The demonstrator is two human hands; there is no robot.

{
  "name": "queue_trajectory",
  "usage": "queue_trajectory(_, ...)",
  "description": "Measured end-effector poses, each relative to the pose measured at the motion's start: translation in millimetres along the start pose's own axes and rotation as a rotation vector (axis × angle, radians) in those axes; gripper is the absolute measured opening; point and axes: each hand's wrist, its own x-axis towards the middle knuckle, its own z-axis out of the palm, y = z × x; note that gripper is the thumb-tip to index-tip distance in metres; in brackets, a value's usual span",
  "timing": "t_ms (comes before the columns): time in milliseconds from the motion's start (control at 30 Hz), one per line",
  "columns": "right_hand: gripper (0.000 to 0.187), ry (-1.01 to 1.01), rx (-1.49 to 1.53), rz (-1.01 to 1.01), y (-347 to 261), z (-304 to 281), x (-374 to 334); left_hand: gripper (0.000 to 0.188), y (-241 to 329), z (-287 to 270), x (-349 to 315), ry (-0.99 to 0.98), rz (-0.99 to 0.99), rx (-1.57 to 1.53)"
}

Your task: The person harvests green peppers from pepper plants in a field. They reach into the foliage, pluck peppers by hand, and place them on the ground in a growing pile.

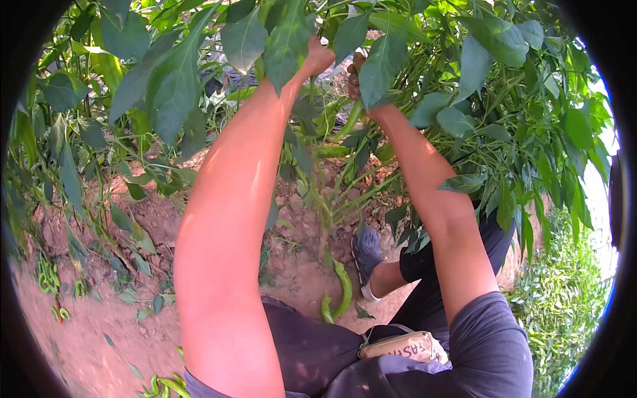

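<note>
Both my arms reach forward into a leafy pepper plant. My left hand [320,57] is bent over among the upper leaves, closed, with its fingertips and anything in them hidden. Just right of it, my right hand [354,77] has its fingers curled, and a large leaf [381,69] covers part of it. A long green pepper [350,121] slants down from under these fingers and seems to be in their grip. Below, another green pepper [332,152] lies level among the stems [325,205].
Picked-looking green peppers lie on the soil: a curved one [344,292] by the stem, several at the left [48,276] and several at the lower left [166,385]. My shoe [368,255] stands right of the stem. A tan pouch [405,348] sits at my lap. Dense foliage [491,126] fills the right.
</note>
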Motion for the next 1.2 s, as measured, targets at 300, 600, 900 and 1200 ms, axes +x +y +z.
queue_trajectory(300, 0.032, -0.122, 0.299, -0.115, -20.1, 4.8, 6.1, 0.044, 3.8, 1.6, -2.2, -0.087, 0.075, -0.121)
queue_trajectory(600, 0.034, -0.040, 0.188, -0.143, -23.8, 15.1, -59.5, 0.042, -22.2, 23.4, 23.0, -0.134, 0.060, -0.179)
queue_trajectory(900, 0.024, 0.155, 0.121, 0.418, -5.1, 34.1, -141.4, 0.042, -19.6, 45.5, 46.1, -0.239, -0.073, -0.340)
queue_trajectory(1200, 0.007, 0.060, -0.259, 0.081, -14.7, 89.8, -181.7, 0.046, -0.6, -2.4, 5.6, -0.084, 0.181, 0.041)
